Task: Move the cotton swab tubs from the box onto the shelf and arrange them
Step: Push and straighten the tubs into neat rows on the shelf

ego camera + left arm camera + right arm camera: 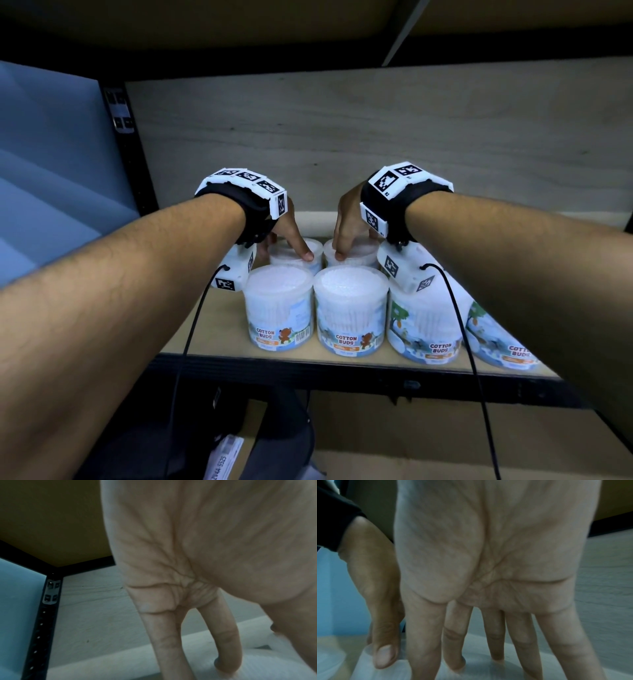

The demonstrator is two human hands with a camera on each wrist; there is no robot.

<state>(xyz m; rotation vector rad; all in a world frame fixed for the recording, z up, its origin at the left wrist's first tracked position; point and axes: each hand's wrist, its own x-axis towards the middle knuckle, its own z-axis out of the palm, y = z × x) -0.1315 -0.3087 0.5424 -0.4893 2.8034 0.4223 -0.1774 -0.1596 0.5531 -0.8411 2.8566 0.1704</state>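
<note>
Several clear cotton swab tubs stand on the wooden shelf [205,329]. The front row has a left tub [279,308], a middle tub [351,311] and a right tub [423,329]; a further tub [496,342] is half hidden by my right forearm. Behind them stand two more. My left hand [286,251] has straight fingers [226,649] touching the lid of the back left tub [313,248]. My right hand [356,245] rests straight, spread fingers [453,649] on the lid of the back right tub [359,255]. Neither hand visibly curls round a tub.
A wooden back panel [342,137] closes the shelf behind the tubs. A black upright post [126,154] stands at the left and another shelf board hangs overhead. Bare shelf board lies left of the tubs. Below the black front rail [342,371] sits a cardboard box [394,445].
</note>
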